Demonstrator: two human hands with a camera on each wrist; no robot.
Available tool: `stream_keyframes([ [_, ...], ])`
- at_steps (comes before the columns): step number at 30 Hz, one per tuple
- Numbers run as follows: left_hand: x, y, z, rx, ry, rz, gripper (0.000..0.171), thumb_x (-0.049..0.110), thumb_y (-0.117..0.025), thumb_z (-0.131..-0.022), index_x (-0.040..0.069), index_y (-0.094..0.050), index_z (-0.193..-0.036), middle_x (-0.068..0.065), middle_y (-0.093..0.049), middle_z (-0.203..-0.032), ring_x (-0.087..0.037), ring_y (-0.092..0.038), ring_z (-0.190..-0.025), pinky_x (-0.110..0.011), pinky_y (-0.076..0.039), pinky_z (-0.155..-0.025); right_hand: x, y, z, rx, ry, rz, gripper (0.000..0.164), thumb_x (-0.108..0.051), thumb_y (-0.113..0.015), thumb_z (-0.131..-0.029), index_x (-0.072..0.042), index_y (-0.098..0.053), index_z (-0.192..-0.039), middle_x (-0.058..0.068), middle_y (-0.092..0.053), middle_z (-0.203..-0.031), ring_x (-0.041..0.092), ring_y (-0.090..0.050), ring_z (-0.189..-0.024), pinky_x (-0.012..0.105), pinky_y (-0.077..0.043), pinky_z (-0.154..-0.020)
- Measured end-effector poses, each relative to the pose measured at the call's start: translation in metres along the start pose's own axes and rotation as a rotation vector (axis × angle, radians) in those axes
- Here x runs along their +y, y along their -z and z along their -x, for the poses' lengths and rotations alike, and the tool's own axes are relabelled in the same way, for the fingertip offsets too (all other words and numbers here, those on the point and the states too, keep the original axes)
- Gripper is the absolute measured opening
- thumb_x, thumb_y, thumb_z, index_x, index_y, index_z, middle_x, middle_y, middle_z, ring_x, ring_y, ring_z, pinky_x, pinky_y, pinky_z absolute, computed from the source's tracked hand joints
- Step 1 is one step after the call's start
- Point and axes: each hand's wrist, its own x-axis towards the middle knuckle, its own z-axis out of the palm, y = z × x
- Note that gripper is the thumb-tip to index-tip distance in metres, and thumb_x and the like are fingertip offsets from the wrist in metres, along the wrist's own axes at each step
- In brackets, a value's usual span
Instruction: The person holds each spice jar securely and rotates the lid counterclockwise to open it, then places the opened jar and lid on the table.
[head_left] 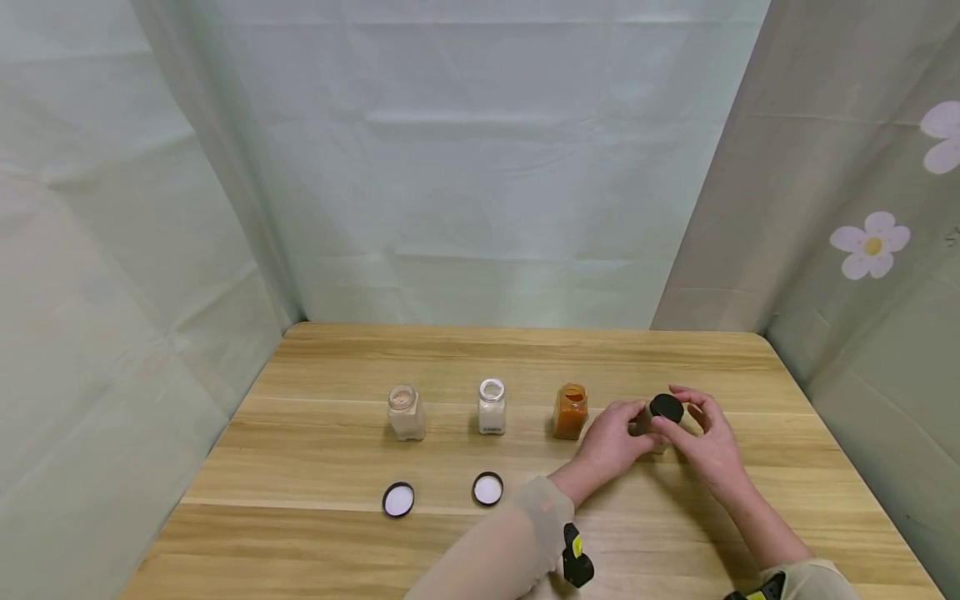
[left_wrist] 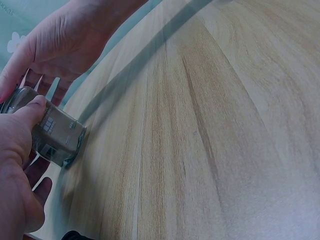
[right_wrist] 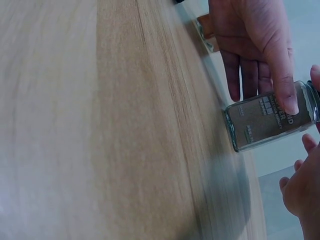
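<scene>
A square glass spice jar (right_wrist: 260, 122) of grey-brown powder, with white print on its side, stands at the right of the table. Its black lid (head_left: 666, 407) is on. My left hand (head_left: 611, 442) holds the jar's body, thumb pressed flat on the printed face in the right wrist view. From the other side my right hand (head_left: 711, 446) grips the lid between thumb and fingers. Just left of my left hand is a lidless jar of orange powder (head_left: 571, 413).
Two more lidless jars share that row: one with white contents (head_left: 491, 410), one with beige powder (head_left: 407, 415). In front of them lie two black-rimmed lids, a left lid (head_left: 398, 500) and a right lid (head_left: 487, 489), white insides up. Curtains surround the wooden table (head_left: 315, 467).
</scene>
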Motion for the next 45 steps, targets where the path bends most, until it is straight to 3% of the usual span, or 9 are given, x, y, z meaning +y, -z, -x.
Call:
stream_keyframes([
  [5, -0.0004, 0.0002, 0.0002, 0.004, -0.012, 0.002, 0.051, 0.043, -0.081, -0.088, 0.026, -0.068, -0.134, 0.010, -0.064, -0.127, -0.003, -0.057, -0.118, -0.024, -0.046, -0.100, -0.0002, -0.0002, 0.0003, 0.010, 0.024, 0.019, 0.045, -0.011, -0.078, -0.093, 0.003, -0.051, -0.127, -0.004, -0.055, -0.140, 0.006, -0.040, -0.133, 0.016, -0.030, -0.108],
  [19, 0.0000, 0.0004, 0.0001, 0.004, -0.016, -0.012, 0.045, 0.045, -0.081, -0.088, 0.027, -0.071, -0.128, 0.012, -0.065, -0.121, -0.001, -0.058, -0.114, -0.023, -0.047, -0.098, 0.0010, 0.0005, 0.0014, 0.002, 0.082, 0.025, 0.042, -0.009, -0.073, -0.096, 0.002, -0.056, -0.133, 0.009, -0.052, -0.144, 0.003, -0.041, -0.133, 0.013, -0.029, -0.108],
  [31, 0.0005, 0.0004, 0.0004, -0.004, 0.002, -0.014, 0.046, 0.048, -0.079, -0.089, 0.025, -0.070, -0.127, 0.011, -0.064, -0.119, -0.002, -0.058, -0.109, -0.023, -0.048, -0.094, 0.0009, 0.0023, 0.0028, -0.021, 0.088, 0.019, 0.042, -0.009, -0.068, -0.099, 0.000, -0.055, -0.139, 0.009, -0.050, -0.147, 0.003, -0.037, -0.137, 0.014, -0.028, -0.106],
  [40, -0.0007, 0.0014, 0.0008, -0.006, -0.011, 0.014, 0.027, 0.047, -0.079, -0.089, 0.028, -0.069, -0.105, 0.013, -0.058, -0.102, -0.002, -0.055, -0.093, -0.021, -0.047, -0.082, 0.0010, 0.0031, 0.0041, -0.046, 0.138, 0.034, 0.041, -0.007, -0.063, -0.102, -0.001, -0.056, -0.142, 0.012, -0.048, -0.146, 0.003, -0.037, -0.136, 0.010, -0.027, -0.106],
  [45, 0.0000, 0.0013, 0.0008, -0.005, -0.003, 0.011, 0.029, 0.047, -0.079, -0.089, 0.029, -0.070, -0.109, 0.014, -0.059, -0.104, -0.001, -0.055, -0.096, -0.021, -0.047, -0.085, 0.0010, 0.0032, 0.0041, -0.048, 0.142, 0.043, 0.041, -0.007, -0.062, -0.103, -0.002, -0.056, -0.143, 0.011, -0.048, -0.147, 0.003, -0.036, -0.137, 0.010, -0.027, -0.106],
])
